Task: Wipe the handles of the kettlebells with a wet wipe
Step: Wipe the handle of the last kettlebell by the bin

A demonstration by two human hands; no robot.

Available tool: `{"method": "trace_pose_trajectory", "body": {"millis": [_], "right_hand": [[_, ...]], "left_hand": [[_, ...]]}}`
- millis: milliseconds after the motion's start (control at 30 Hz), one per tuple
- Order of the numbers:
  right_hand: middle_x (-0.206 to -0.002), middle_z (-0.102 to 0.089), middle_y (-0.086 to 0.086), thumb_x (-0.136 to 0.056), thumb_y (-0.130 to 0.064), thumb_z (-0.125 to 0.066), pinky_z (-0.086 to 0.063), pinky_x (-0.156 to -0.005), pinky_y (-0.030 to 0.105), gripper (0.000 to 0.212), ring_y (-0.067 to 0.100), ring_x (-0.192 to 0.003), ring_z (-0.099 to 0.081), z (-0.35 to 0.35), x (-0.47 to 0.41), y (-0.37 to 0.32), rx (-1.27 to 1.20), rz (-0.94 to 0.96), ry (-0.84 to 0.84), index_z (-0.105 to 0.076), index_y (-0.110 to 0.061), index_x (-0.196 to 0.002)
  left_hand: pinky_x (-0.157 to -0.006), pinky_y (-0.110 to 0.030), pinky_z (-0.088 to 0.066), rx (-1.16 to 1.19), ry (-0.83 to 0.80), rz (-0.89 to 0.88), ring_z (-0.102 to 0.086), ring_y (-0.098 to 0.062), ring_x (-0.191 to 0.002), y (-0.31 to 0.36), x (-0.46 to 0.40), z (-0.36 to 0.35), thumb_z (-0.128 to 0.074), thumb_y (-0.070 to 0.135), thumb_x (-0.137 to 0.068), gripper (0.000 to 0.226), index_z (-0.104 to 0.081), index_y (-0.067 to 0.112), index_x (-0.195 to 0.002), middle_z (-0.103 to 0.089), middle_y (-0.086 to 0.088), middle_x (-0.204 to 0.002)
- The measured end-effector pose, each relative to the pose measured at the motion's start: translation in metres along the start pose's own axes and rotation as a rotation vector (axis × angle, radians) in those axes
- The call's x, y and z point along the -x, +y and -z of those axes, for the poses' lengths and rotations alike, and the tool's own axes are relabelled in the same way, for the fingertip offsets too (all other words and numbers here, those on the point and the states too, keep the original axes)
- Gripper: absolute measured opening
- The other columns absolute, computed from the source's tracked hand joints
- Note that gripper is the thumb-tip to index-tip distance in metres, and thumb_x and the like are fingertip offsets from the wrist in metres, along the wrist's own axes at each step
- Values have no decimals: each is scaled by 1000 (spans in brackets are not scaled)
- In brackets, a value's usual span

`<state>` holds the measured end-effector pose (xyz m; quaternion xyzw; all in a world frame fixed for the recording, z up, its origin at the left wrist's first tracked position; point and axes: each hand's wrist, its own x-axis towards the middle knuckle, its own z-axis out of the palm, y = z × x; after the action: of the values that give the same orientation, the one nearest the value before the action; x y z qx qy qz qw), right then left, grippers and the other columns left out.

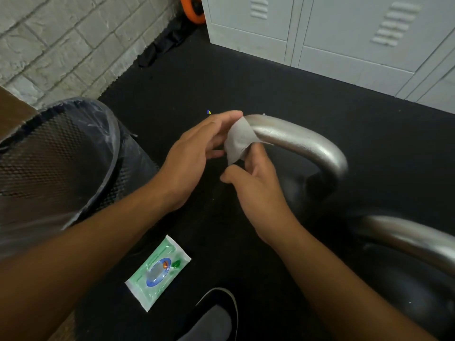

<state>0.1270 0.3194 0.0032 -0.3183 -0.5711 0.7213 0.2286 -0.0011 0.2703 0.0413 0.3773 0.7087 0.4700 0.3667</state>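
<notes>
A white wet wipe is draped over the left end of a silver kettlebell handle. The black body of this kettlebell sits below the handle on the dark floor. My left hand holds the wipe against the handle from the left, fingers lightly bent. My right hand pinches the wipe's lower edge from below. A second kettlebell's silver handle shows at the right edge, its black body beneath it.
A green pack of wet wipes lies on the black floor mat near my shoe. A black mesh bin with a clear liner stands at left. White lockers and a brick wall border the floor.
</notes>
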Motion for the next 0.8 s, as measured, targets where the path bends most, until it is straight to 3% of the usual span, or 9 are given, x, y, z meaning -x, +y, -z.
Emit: {"method": "trace_pose_trajectory", "body": {"millis": [67,200,333,433,600,667,800], "right_hand": [[-128,-62,-17,-89,0,-62,-49,-96,21,66,-8,-114,-60,3,-5,-3,-23,7,8,-48,-32,-144],[-133,-65,-15,-76,-7,-58,-50,-103,26,72,-4,-125,-59,5,2,-2,-137,59,11,-51,-31,-144],[-136,-67,-11,-76,5,-50,-51,-100,20,80,2,-130,-59,0,14,5,-306,128,-24,-45,-19,-152],[-121,-73,-11,-79,9,-49,-53,-90,16,68,3,-118,-66,1,9,0,-369,88,-15,-56,-20,-140],[-76,-74,-11,-88,16,-44,-54,-71,14,37,0,-78,-71,12,-2,-12,-366,15,19,-67,-12,-93],[-82,-75,-10,-87,16,-42,-54,-73,13,39,1,-84,-72,11,3,-10,-400,14,20,-68,-11,-101],[-134,-71,-4,-76,8,-43,-50,-101,18,67,8,-129,-62,4,19,-2,-566,77,-17,-58,-17,-137]], "left_hand": [[-113,-45,-45,1,-7,2,-58,-1,-130,0,-1,1,-27,27,-113,43,-59,30,-142,-63,16,-141],[-116,-45,-43,-61,-42,-13,-52,1,-135,0,-2,0,-28,38,-112,42,-54,40,-145,-56,19,-146],[-120,-30,-35,-146,-22,-87,-44,8,-138,-6,4,-9,-33,42,-103,49,-44,43,-150,-49,19,-149],[-118,-19,-30,-187,-8,-129,-37,10,-142,-10,9,-15,-33,40,-104,52,-37,38,-156,-42,18,-155],[-122,-34,-34,-164,12,-135,-39,6,-143,-12,9,-18,-32,39,-106,53,-37,33,-158,-43,15,-155],[-123,-33,-32,-157,10,-125,-38,7,-143,-12,10,-18,-33,40,-106,52,-37,36,-158,-42,17,-155],[-121,-23,-29,-172,13,-118,-36,12,-141,-12,10,-19,-33,40,-105,51,-36,43,-155,-40,22,-154]]}}
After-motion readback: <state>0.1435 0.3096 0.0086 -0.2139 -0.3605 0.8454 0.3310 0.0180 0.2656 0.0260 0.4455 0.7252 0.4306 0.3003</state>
